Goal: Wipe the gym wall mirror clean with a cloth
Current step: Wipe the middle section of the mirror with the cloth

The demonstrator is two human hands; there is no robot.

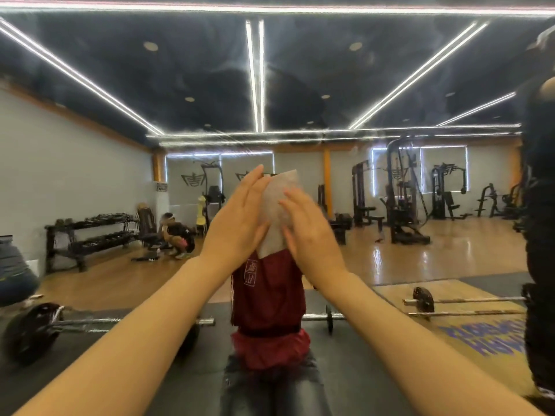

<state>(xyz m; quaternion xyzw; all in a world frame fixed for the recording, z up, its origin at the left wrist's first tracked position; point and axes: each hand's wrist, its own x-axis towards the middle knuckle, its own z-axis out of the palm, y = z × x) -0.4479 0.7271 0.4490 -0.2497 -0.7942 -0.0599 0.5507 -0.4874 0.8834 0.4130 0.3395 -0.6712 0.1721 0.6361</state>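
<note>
The wall mirror [120, 151] fills nearly the whole view and reflects the gym behind me; faint streaks and haze show on its upper glass. A pale cloth [274, 205] lies flat against the mirror at chest height. My left hand [237, 223] is raised with straight fingers at the cloth's left edge. My right hand [309, 232] presses on the cloth's right side with fingers spread and fairly straight. Below the hands my own reflection shows a dark red top [267, 295].
A person in dark clothes [537, 205] stands close at the right edge. The mirror reflects barbells [426, 301] on a black mat, a dumbbell rack [87, 235] at left, weight machines [399, 193] at right and a crouching person [177, 235].
</note>
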